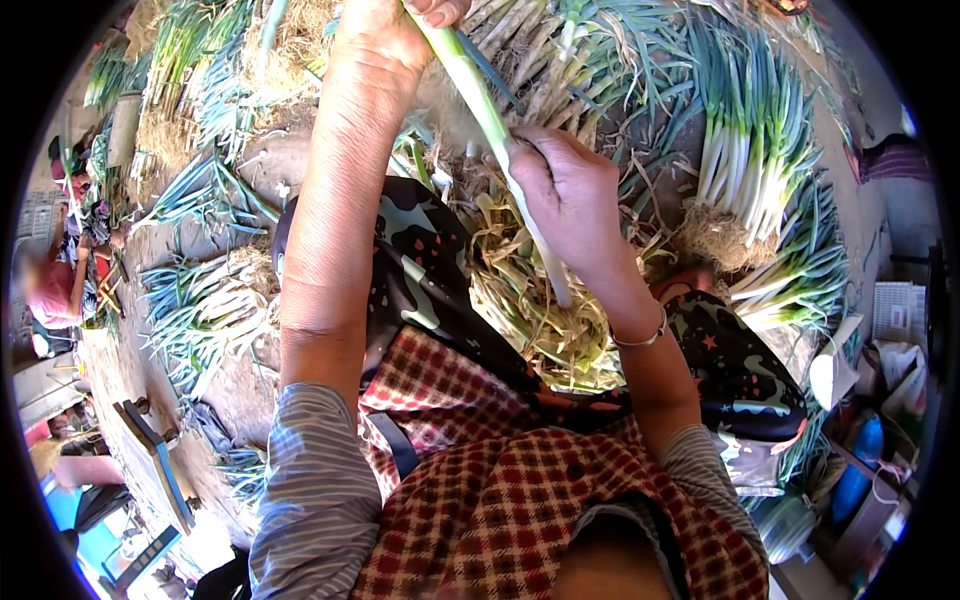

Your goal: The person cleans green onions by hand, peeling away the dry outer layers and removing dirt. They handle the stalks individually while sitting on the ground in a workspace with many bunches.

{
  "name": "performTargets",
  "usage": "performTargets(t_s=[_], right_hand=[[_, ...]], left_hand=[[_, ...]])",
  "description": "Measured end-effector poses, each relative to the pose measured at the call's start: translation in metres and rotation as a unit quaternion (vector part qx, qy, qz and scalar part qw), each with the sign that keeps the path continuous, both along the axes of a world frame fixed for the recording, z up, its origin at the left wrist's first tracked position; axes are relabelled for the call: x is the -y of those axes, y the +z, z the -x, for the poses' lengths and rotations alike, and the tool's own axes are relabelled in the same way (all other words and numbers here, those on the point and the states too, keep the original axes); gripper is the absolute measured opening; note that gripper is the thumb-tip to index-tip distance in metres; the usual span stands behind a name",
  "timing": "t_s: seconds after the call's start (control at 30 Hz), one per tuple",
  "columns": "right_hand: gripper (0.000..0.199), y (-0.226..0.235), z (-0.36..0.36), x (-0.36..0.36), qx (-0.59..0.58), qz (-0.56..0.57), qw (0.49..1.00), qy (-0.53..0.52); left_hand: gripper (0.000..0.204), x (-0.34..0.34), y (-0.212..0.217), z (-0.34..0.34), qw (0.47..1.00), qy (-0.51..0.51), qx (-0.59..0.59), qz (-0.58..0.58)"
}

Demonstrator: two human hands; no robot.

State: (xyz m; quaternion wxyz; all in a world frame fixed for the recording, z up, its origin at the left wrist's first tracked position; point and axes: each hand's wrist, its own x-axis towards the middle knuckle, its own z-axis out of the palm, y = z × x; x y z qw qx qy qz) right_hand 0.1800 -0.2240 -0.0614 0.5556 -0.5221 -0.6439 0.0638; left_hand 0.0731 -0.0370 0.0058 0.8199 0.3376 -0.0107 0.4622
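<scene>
A long green onion (471,88) slants across the space over my lap, its green part up and its pale root end pointing down. My left hand (395,28), at the top edge of the view, is closed round its upper part; some of those fingers are cut off by the frame. Lower on the stalk, my right hand (568,190) pinches it between thumb and bent fingers. Below the stalk's pale end lies a heap of yellowed peelings (540,300) between my knees.
Bundled green onions (755,150) with roots stand at the right. More onions (210,300) lie on the ground at the left, others beyond my hands. A person in pink (55,290) sits far left. A blue bottle (857,465) and a white crate (898,310) are at the right.
</scene>
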Motion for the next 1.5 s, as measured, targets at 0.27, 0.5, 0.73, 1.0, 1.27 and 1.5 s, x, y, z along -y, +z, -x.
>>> performTargets(t_s=[0.27,0.5,0.73,1.0,1.27,1.5], right_hand=[[0.013,-0.004,0.005,0.002,0.067,-0.002,0.994,-0.084],[0.012,-0.012,0.010,0.007,-0.288,0.119,0.950,0.001],[0.012,0.004,0.007,-0.001,-0.109,-0.001,0.994,0.023],[0.007,0.011,0.011,-0.003,0.021,-0.027,0.998,-0.047],[0.021,-0.004,0.012,0.003,-0.542,0.265,0.790,0.114],[0.026,-0.162,-0.057,0.033,-0.124,0.419,0.895,-0.095]], left_hand=[[0.028,0.008,-0.001,-0.009,0.999,-0.003,0.004,-0.034],[0.026,0.011,0.004,-0.004,0.990,-0.117,0.067,-0.042],[0.026,0.022,0.004,-0.009,0.981,-0.162,0.108,-0.019],[0.017,0.013,-0.001,-0.013,0.952,-0.261,0.131,-0.092],[0.009,0.025,0.004,-0.011,0.942,-0.294,0.158,-0.041],[0.020,0.009,0.007,0.002,0.949,-0.236,0.166,-0.128]])
